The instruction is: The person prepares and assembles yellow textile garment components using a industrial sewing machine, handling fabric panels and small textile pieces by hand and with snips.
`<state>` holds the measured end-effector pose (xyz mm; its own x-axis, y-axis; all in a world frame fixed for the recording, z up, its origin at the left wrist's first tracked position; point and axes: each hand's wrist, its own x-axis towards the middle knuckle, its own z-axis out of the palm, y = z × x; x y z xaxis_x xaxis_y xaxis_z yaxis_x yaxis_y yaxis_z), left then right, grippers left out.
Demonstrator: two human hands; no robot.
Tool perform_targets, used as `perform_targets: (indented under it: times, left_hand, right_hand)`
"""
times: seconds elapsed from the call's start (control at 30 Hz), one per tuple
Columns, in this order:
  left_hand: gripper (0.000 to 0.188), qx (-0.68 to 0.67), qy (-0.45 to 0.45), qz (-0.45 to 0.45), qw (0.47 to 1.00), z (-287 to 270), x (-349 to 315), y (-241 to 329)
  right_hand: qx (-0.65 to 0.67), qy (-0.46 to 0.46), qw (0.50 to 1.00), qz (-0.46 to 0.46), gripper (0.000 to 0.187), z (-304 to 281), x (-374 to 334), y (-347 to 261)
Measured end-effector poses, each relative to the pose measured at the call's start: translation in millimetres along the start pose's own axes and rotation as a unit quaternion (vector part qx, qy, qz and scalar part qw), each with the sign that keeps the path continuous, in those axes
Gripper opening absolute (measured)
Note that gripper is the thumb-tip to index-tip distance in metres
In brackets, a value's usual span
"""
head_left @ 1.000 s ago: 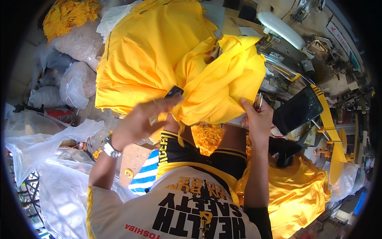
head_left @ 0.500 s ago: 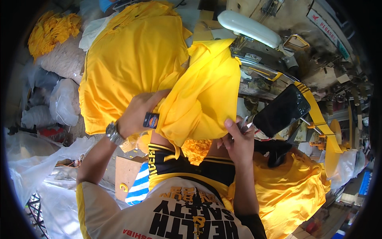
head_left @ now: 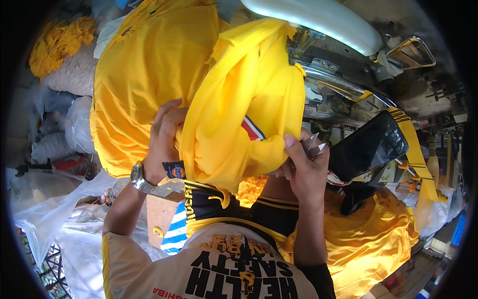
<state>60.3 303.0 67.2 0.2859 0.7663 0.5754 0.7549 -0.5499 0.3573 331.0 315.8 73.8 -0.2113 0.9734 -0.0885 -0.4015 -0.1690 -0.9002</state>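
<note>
My left hand [head_left: 164, 142] grips the bunched yellow knit garment [head_left: 239, 109] held before my chest; my right hand [head_left: 303, 167] pinches its hem along with small metal snips [head_left: 314, 142].

Work surface: sewing machine table [head_left: 348, 107], metal, at 1 to 2 o'clock. Items resting on it: white sewing machine [head_left: 318, 17] at 12 o'clock; dark phone [head_left: 368, 144], tilted, at 3 o'clock; yellow strap [head_left: 413, 144] beside the phone.
</note>
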Motion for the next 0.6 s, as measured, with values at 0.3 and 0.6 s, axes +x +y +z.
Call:
perform_targets:
  times: [0.3, 0.6]
  left_hand:
    - [0.064, -0.078, 0.14, 0.065, 0.985, 21.1, -6.5, -26.6]
    - [0.071, -0.003, 0.178, 0.111, 0.978, 25.9, -4.9, -43.3]
  right_hand:
    - [-0.014, -0.008, 1.0, 0.002, 0.021, -2.8, 7.5, -2.3]
    - [-0.007, -0.017, 1.0, 0.001, 0.017, -9.1, 10.9, -1.3]
